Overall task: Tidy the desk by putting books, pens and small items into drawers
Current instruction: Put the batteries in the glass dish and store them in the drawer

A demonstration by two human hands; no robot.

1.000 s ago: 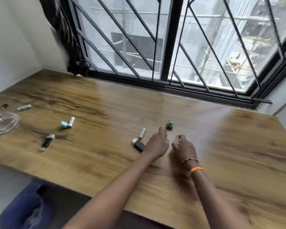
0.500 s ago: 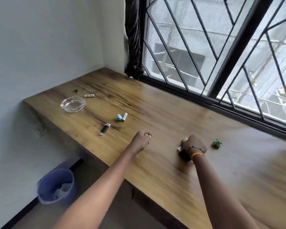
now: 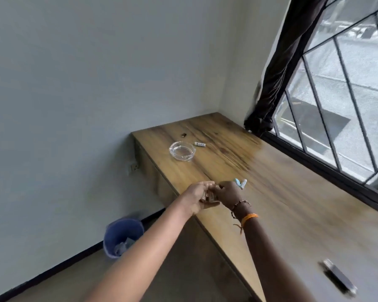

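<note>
Both my hands meet over the front edge of the wooden desk (image 3: 271, 203). My left hand (image 3: 198, 196) is cupped, its fingers curled round a small grey-and-dark item (image 3: 210, 196) that shows between the two hands. My right hand (image 3: 228, 192), with bracelets at the wrist, has its fingers curled onto the same item from the right. What the item is stays hidden by the fingers. A small blue-and-white item (image 3: 240, 183) lies on the desk just behind my right hand. A black stick-shaped item (image 3: 338, 280) lies blurred at the lower right.
A glass ashtray (image 3: 182, 151) stands near the desk's far left corner, with a small white tube (image 3: 200, 144) and a tiny dark object (image 3: 184, 134) beyond it. A blue bin (image 3: 123, 236) is on the floor below. A dark curtain (image 3: 277, 83) hangs by the barred window.
My view has swung left toward the desk's corner. Both hands moved left along the front edge and came together over a small item; the black stick-shaped item stayed behind at the right.
</note>
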